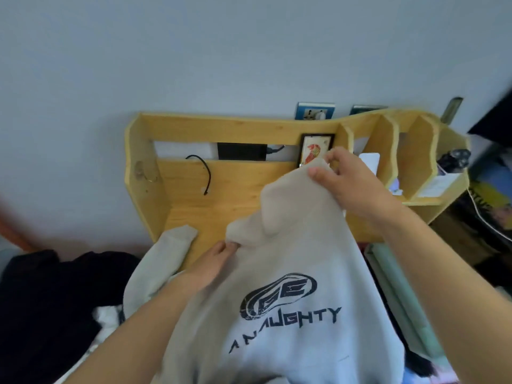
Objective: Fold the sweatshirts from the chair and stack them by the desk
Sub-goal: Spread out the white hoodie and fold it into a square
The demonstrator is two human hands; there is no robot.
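The pale grey sweatshirt (291,273) hangs in the air in front of the wooden desk (194,189), printed side toward the camera, its long axis running from the raised top end near the desk's back shelf down toward the person. It lies below and nearer than both grips, so its weight drapes down from them. The right hand (349,184) is the higher and farther one: thumb and fingers are curled and pinch the topmost fold of cloth. The left hand (213,264) sits lower and to the left, fingers tucked into a bunch of fabric at what looks like the other shoulder; it grips the cloth. One sleeve (166,253) droops free to the left, its cuff over the desk's front left edge. I judge the garment is being held up to be squared before folding. Dark clothes (50,300) lie heaped left of the desk; whether they rest on the chair I cannot tell.
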